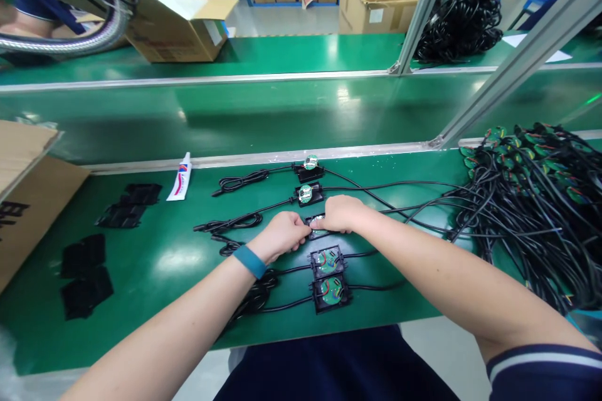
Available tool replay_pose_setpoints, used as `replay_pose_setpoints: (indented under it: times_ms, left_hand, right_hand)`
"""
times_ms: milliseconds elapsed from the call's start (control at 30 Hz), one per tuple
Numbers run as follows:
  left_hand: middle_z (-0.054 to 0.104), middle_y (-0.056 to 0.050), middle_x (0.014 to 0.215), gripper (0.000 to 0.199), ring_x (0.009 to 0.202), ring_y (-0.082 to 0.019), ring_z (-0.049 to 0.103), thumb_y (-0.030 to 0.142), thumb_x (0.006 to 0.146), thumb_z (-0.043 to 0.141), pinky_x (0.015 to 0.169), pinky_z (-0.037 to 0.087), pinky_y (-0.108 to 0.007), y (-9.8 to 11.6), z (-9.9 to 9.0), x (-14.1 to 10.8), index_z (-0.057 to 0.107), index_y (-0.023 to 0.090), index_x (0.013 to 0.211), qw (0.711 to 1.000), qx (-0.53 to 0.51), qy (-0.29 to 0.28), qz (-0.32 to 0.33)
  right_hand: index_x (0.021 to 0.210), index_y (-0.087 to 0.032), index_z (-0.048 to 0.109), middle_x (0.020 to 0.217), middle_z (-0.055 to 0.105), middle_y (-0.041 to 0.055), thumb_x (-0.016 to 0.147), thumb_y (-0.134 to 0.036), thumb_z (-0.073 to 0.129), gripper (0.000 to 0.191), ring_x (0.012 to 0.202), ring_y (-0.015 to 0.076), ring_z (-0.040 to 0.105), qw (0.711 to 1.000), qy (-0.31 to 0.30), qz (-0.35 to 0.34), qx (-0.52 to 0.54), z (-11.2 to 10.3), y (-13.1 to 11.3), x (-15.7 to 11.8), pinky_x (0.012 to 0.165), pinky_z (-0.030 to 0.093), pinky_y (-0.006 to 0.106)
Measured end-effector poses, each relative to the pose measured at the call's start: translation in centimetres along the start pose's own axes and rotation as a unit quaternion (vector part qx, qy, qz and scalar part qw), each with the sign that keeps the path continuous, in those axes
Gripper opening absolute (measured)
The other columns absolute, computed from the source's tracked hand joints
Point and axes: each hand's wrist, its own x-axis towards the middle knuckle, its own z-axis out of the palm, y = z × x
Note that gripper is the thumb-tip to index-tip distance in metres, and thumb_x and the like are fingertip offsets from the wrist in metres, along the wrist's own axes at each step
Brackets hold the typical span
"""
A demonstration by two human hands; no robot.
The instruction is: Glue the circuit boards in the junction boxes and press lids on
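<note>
Both of my hands are at a small black plastic case (318,235) in the middle of the row, with a round circuit board (318,223) inside it. My left hand (283,235), a teal band on its wrist, pinches the case's left end, where the fingertips partly hide what they grip. Curled over the right side is my right hand (342,213), its thumb against the board. Two more cases with boards (305,194) lie beyond my hands. Nearer to me, two open cases (331,291) show green boards with coloured wires. Black cables run out from both sides of the cases.
A large heap of black cables with green boards (512,200) lies at right. At left are black plastic covers (87,276), a white tube (180,178) and a cardboard box (37,200). Metal posts (508,56) rise at right. A person is at the far left.
</note>
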Motion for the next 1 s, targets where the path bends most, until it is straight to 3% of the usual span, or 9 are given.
replay_pose_setpoints:
  times_ms: [100, 200, 300, 433, 633, 800, 900, 1000]
  left_hand:
    - [0.059, 0.004, 0.050, 0.018, 0.039, -0.009, 0.052, 0.011, 0.086, 0.053, 0.042, 0.037, -0.020, -0.4, -0.3, -0.1, 0.046, 0.019, 0.072, 0.997, -0.056, -0.045, -0.014]
    - [0.067, 0.000, 0.061, 0.016, 0.053, -0.014, 0.064, 0.017, 0.090, 0.052, 0.053, 0.047, -0.024, -1.3, -1.1, -0.1, 0.047, 0.019, 0.075, 0.992, -0.081, -0.090, 0.023]
    - [0.066, 0.000, 0.065, 0.017, 0.058, -0.014, 0.062, 0.015, 0.088, 0.052, 0.058, 0.045, -0.025, -2.2, -1.7, 0.0, 0.051, 0.019, 0.072, 0.991, 0.033, -0.029, 0.129]
    - [0.063, -0.002, 0.067, 0.022, 0.066, -0.017, 0.058, 0.010, 0.087, 0.048, 0.064, 0.038, -0.028, -2.7, -1.3, -0.2, 0.055, 0.019, 0.068, 0.937, 0.233, 0.063, 0.253]
    - [0.059, -0.008, 0.083, 0.028, 0.076, -0.020, 0.057, 0.015, 0.096, 0.038, 0.069, 0.041, -0.030, -3.6, 0.0, -1.7, 0.062, 0.018, 0.081, 0.892, 0.336, 0.094, 0.288]
    - [0.059, -0.007, 0.081, 0.028, 0.080, -0.022, 0.055, 0.016, 0.096, 0.040, 0.075, 0.043, -0.035, -4.4, 0.2, -2.5, 0.061, 0.019, 0.078, 0.867, 0.361, 0.097, 0.330]
    - [0.060, -0.006, 0.082, 0.021, 0.079, -0.021, 0.056, 0.016, 0.094, 0.046, 0.076, 0.046, -0.034, -4.7, -0.9, -2.4, 0.058, 0.019, 0.077, 0.880, 0.307, 0.075, 0.354]
    - [0.063, -0.009, 0.095, 0.011, 0.093, -0.025, 0.058, 0.017, 0.092, 0.048, 0.085, 0.047, -0.039, -4.4, -2.6, -1.2, 0.059, 0.018, 0.092, 0.865, 0.272, 0.182, 0.380]
  right_hand:
    - [0.095, -0.015, 0.075, 0.085, 0.076, 0.0143, 0.076, -0.067, 0.067, 0.056, 0.089, 0.0270, 0.073, 0.999, 0.032, 0.007, -0.034, 0.3, -0.2, 0.4, 0.077, 0.055, 0.033]
    - [0.098, -0.016, 0.075, 0.088, 0.076, 0.0152, 0.074, -0.066, 0.069, 0.057, 0.091, 0.0286, 0.073, 0.999, 0.021, 0.021, -0.040, 0.4, -0.5, 0.8, 0.078, 0.055, 0.035]
    - [0.093, -0.015, 0.076, 0.072, 0.074, 0.0111, 0.073, -0.066, 0.070, 0.055, 0.075, 0.0256, 0.074, 0.999, -0.015, 0.030, -0.027, 0.1, -0.7, 1.0, 0.074, 0.056, 0.034]
    - [0.090, -0.014, 0.076, 0.060, 0.071, 0.0071, 0.073, -0.065, 0.072, 0.054, 0.059, 0.0217, 0.070, 0.999, -0.020, 0.040, -0.022, -0.1, -0.9, 0.7, 0.071, 0.056, 0.033]
    - [0.083, -0.011, 0.075, 0.054, 0.068, 0.0052, 0.074, -0.067, 0.069, 0.057, 0.050, 0.0195, 0.067, 0.997, -0.055, 0.045, -0.016, 0.4, -0.7, -0.4, 0.065, 0.056, 0.032]
    - [0.079, -0.013, 0.076, 0.058, 0.070, 0.0080, 0.077, -0.069, 0.065, 0.056, 0.058, 0.0216, 0.070, 0.998, -0.032, 0.034, -0.034, 1.4, -0.6, -1.7, 0.070, 0.055, 0.033]
    - [0.089, -0.015, 0.076, 0.084, 0.076, 0.0158, 0.078, -0.071, 0.063, 0.058, 0.082, 0.0268, 0.073, 0.998, 0.022, 0.017, -0.057, 2.1, -0.6, -3.0, 0.074, 0.054, 0.035]
    - [0.098, -0.013, 0.074, 0.100, 0.074, 0.0211, 0.084, -0.071, 0.055, 0.063, 0.096, 0.0316, 0.071, 0.990, 0.105, 0.015, -0.088, 2.1, -0.1, -3.7, 0.077, 0.052, 0.038]
